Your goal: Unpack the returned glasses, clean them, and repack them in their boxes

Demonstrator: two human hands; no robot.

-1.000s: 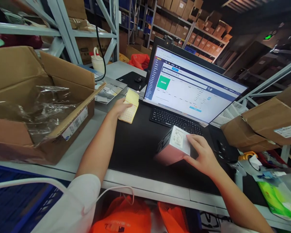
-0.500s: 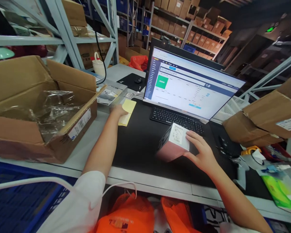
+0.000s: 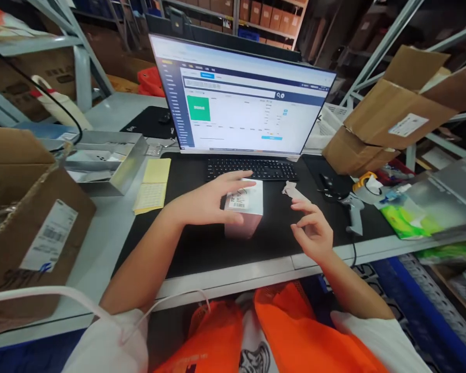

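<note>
A small box (image 3: 244, 227) with a white top, a printed label and pinkish sides stands on the black desk mat (image 3: 202, 248). My left hand (image 3: 212, 199) spans its top from the left, thumb along the near side and fingers across the far edge. To the right of the box, my right hand (image 3: 314, 233) is clear of it, fingers curled with a gap to the thumb. A crumpled white scrap (image 3: 293, 190) shows just beyond its fingertips; whether they touch it I cannot tell. A yellow note pad (image 3: 152, 186) lies to the left.
Behind the box are a keyboard (image 3: 252, 169) and a monitor (image 3: 236, 111). An open carton (image 3: 70, 207) flanks the left side. On the right stand a mouse (image 3: 326, 181), a barcode scanner (image 3: 353, 212), a tape roll (image 3: 368, 185) and stacked cartons (image 3: 392, 114).
My left hand has left the yellow pad and moved right onto the box. My right hand has let go of the box. The white scrap now shows, and the view has shifted right.
</note>
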